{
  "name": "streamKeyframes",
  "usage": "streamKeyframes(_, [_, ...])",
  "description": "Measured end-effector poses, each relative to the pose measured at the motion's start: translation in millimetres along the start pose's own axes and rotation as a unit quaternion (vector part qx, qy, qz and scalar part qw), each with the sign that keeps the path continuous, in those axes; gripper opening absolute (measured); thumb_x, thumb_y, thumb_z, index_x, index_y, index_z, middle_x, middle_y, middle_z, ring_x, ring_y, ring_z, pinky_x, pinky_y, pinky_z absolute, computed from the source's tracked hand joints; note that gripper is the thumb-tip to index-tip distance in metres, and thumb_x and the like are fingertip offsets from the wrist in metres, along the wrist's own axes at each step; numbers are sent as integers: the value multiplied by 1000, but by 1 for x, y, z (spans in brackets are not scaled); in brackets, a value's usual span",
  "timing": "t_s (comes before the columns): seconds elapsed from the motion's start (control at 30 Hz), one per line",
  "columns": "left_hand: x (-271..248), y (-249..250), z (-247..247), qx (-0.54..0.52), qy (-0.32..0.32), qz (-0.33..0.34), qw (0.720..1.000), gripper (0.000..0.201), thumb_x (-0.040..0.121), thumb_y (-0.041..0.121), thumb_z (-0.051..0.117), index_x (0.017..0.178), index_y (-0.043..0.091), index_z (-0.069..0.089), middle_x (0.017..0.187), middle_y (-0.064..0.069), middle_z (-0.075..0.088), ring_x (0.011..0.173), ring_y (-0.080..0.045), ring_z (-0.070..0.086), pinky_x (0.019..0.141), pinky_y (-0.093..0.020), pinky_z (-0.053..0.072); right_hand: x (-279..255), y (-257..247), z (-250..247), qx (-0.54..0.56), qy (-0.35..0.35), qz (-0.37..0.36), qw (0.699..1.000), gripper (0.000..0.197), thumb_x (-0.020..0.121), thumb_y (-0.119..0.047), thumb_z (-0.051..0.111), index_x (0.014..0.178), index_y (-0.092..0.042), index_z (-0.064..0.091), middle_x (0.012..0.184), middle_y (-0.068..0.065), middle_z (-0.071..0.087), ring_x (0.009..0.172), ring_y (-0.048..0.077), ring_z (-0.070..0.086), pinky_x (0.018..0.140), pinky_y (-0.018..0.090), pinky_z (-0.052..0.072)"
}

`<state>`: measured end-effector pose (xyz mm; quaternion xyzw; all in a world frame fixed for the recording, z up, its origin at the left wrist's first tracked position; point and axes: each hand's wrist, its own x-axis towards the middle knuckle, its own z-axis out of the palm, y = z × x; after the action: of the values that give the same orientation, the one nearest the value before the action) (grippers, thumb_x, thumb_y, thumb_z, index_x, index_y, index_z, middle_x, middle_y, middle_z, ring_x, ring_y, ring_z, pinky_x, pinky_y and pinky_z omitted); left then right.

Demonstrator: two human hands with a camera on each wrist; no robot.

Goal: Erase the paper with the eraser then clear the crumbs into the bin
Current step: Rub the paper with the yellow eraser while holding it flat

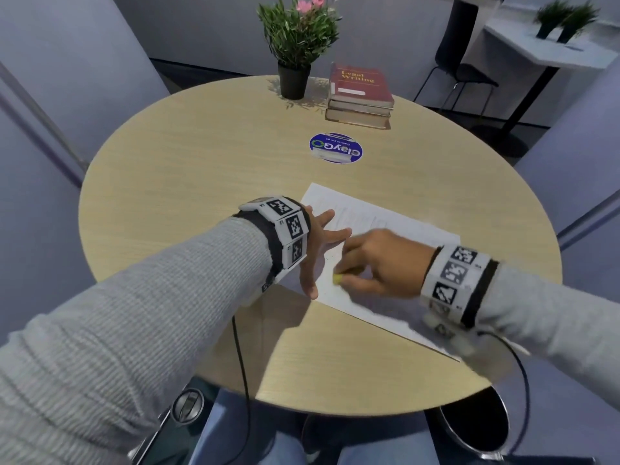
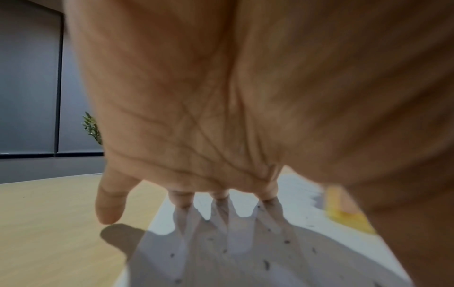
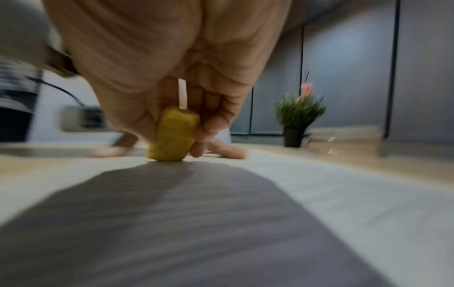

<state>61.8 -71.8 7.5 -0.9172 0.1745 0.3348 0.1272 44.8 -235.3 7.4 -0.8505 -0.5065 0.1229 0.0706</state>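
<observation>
Right now I'm mid-rub: my right hand (image 1: 382, 263) pinches the yellow eraser (image 3: 173, 134) between thumb and fingers, standing it on end with its lower tip touching the paper (image 1: 379, 223) near the sheet's left edge. My left hand (image 1: 318, 243) lies spread, fingers straight and holding nothing, three fingertips pressing the paper beside the eraser while the little finger is lifted over the tabletop (image 1: 201, 169). To do this well I'd keep that pressing hand close to the rubbing spot, I think, so the sheet won't buckle or slide. Short strokes away from the held side seem safest. Dark crumbs (image 2: 266, 265) lie scattered under my palm; the bin (image 1: 476, 427) waits below the tabletop's near edge.
</observation>
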Motion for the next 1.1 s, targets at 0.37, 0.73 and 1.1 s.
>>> streamKeyframes(0.37, [-1,2,0,3,6,-6,1000,138,54,71,76,146,40,-22,155,-6,-29,143,-35,-19,112,-57,-1,1,19,-6,0,17,40,999,22,85,-32,59,92,-20,76,80,2,68,70,18,62,68,32,52])
streamKeyframes(0.73, [-7,11,-3,24,53,1,998,123,65,68,70,146,43,-19,157,-15,-5,145,-31,6,112,-46,16,3,35,-2,-41,37,66,996,17,84,-25,63,95,-18,74,83,10,66,73,27,61,67,40,51])
streamKeyframes(1.1, [0,9,-1,33,20,-21,999,131,60,73,71,145,41,-24,156,-13,-24,145,-37,-10,113,-54,8,-6,16,-3,4,23,37,999,23,85,-31,58,92,-17,75,81,4,68,70,19,62,70,33,52])
